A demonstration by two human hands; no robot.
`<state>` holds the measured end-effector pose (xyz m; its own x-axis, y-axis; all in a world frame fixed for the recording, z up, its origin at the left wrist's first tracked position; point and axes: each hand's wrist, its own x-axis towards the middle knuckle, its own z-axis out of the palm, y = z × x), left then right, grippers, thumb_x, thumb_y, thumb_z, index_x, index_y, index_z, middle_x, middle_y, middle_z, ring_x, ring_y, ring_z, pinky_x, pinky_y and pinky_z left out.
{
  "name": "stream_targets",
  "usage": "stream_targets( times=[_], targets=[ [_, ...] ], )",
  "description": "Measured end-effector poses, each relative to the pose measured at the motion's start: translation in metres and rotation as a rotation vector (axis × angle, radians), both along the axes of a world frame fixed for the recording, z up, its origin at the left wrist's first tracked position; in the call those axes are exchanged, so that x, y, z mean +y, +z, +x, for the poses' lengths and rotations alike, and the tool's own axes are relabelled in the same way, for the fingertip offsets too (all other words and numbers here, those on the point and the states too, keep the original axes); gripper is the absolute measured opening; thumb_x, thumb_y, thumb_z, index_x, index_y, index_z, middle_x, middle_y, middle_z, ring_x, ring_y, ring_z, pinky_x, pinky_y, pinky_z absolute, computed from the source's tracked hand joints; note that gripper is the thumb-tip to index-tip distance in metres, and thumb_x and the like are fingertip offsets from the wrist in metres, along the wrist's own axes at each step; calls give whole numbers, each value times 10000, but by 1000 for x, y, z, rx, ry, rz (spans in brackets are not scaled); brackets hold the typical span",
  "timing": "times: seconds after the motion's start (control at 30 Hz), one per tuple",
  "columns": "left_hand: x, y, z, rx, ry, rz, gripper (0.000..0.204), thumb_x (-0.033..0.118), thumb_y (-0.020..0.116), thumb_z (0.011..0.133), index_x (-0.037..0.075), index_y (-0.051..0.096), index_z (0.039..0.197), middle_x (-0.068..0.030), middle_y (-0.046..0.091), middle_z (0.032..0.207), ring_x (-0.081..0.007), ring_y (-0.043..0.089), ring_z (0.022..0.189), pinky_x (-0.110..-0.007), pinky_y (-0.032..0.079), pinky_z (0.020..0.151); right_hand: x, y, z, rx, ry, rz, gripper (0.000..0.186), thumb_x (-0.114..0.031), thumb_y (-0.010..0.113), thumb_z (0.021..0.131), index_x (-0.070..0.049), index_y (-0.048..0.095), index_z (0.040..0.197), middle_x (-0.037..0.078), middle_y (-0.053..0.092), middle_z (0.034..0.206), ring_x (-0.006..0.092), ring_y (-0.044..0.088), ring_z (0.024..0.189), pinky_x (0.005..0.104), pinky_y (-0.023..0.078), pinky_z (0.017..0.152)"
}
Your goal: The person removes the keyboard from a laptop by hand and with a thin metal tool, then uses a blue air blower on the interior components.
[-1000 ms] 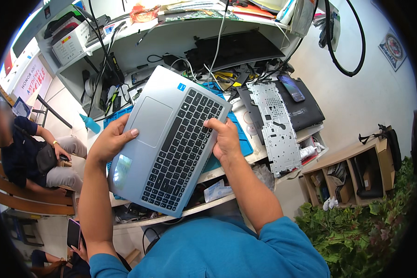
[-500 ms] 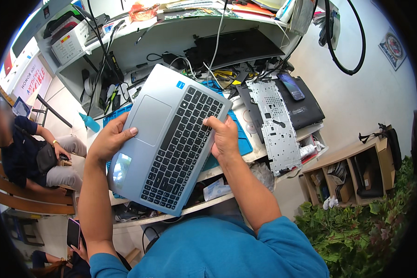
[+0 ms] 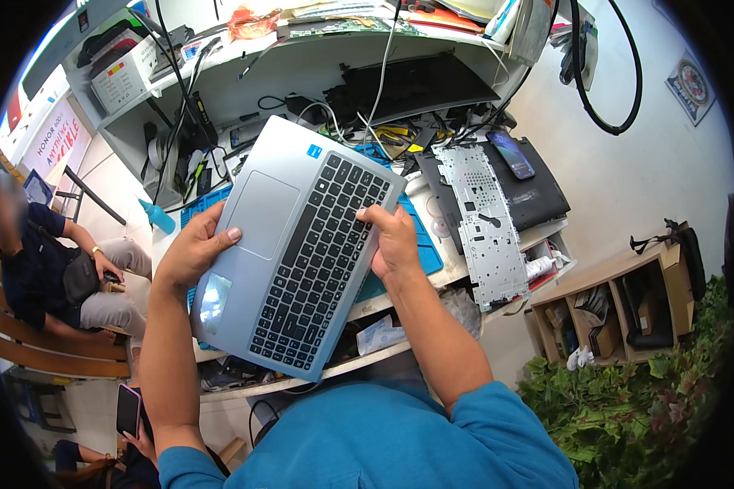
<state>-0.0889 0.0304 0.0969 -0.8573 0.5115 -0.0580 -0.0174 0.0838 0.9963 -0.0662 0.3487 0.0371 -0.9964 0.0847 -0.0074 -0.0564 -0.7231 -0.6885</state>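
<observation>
Between my two hands I hold a silver laptop keyboard cover (image 3: pixel 257 208) with black keys, tilted over the front of the workbench. My left hand (image 3: pixel 189 254) grips its touchpad-side edge, the thumb on top and the fingers hidden beneath. On the opposite edge, my right hand (image 3: pixel 393 243) presses its thumb on the keys, with the other fingers curled under. A screen is not visible, and the underside is hidden. Below it lies a blue work mat (image 3: pixel 428 251), partly covered.
To the right, a perforated metal plate (image 3: pixel 491 224) and a phone (image 3: pixel 511 155) lie on a black laptop part (image 3: pixel 538 196). Tools and cables clutter the bench's back. A blue bottle (image 3: pixel 160 217) stands at the left. One person (image 3: pixel 65 269) sits left; another holds a phone (image 3: pixel 129 410).
Hardly anything differs. The keyboard cover has shifted very slightly, and both hands keep the same grip on it.
</observation>
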Motion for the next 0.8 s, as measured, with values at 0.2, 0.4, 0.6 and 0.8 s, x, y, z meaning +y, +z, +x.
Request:
stream_targets(
  times=[0.2,0.4,0.6,0.8],
  targets=[
    [-1,-2,0,-7,9,-3,647,218,735,1005,-31,492,1551,-158,713,1335,-186,716,1161,-310,566,996,3,2,2,-31,47,-33,419,21,586,855,29,589,1274,131,715,1130,239,749,980,409,656,902],
    [2,0,2,19,31,-28,635,227,737,1002,-30,509,1536,-165,720,1316,-185,727,1134,-308,574,976,4,2,3,-37,46,-28,431,12,593,859,32,588,1289,134,716,1132,241,750,991,413,655,907],
    [2,3,5,33,32,-38,612,245,737,1003,-37,526,1504,-156,721,1293,-177,718,1123,-302,567,969,3,0,2,-16,60,-4,458,32,658,850,18,589,1303,130,722,1137,241,749,1013,409,647,926],
    [3,6,7,20,24,-29,643,256,762,984,-52,521,1493,-142,709,1302,-181,698,1148,-298,549,997,3,-2,3,18,31,45,480,31,679,860,12,565,1326,137,715,1162,252,746,1030,413,647,936]
  ],
)
